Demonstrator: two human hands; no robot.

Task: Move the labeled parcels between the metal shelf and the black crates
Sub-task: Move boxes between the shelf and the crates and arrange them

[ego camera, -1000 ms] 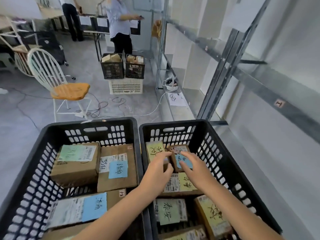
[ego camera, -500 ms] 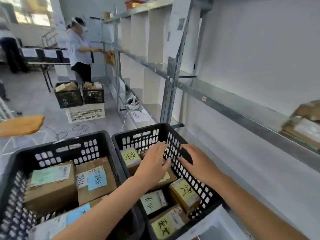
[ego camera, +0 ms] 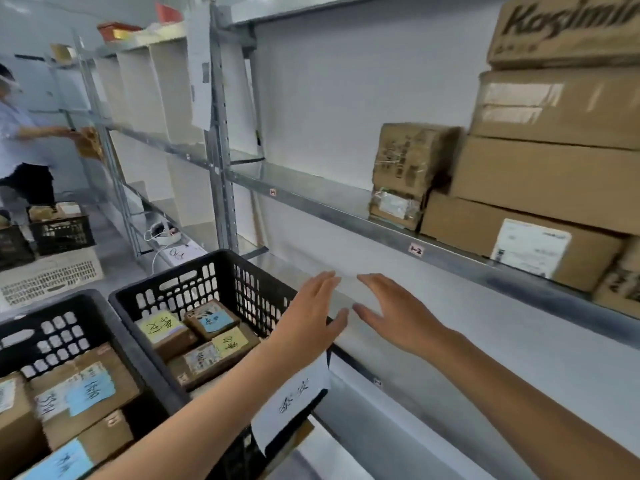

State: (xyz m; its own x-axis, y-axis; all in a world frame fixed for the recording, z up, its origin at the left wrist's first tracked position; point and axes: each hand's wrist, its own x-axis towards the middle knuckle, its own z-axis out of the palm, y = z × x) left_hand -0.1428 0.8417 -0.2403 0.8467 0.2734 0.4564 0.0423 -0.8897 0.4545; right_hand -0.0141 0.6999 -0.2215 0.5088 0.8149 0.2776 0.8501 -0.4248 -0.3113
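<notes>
At frame centre, left hand (ego camera: 311,317): palm down, fingers straight and close together, gripping nothing; in front of the far right corner of the right black crate.
Right hand (ego camera: 398,313): just right of the left hand, apart from it; fingers straight and slightly spread, gripping nothing; against the pale wall under the metal shelf.
Right black crate (ego camera: 214,268): lower centre, beside the shelving; small brown parcels lying flat inside, packed close.
Parcels in it: yellow-label parcel (ego camera: 162,327) at left, blue-label parcel (ego camera: 211,318) just right of it, second yellow-label parcel (ego camera: 228,342) lower right of both.
Left black crate (ego camera: 52,306): lower left, just beside the right one; larger parcel with blue label (ego camera: 86,389) inside, among others.
Metal shelf (ego camera: 346,216): slanting from centre left down to the right edge.
On the shelf: small taped parcel (ego camera: 408,168) at centre right, touching the stacked cartons (ego camera: 554,174) on its right.
Paper sheet (ego camera: 294,396): white, handwritten, hanging on the right black crate below the left wrist.
Upper left edge: another person (ego camera: 24,140) at the far shelving, blurred; far crates (ego camera: 60,226) on the floor below.
</notes>
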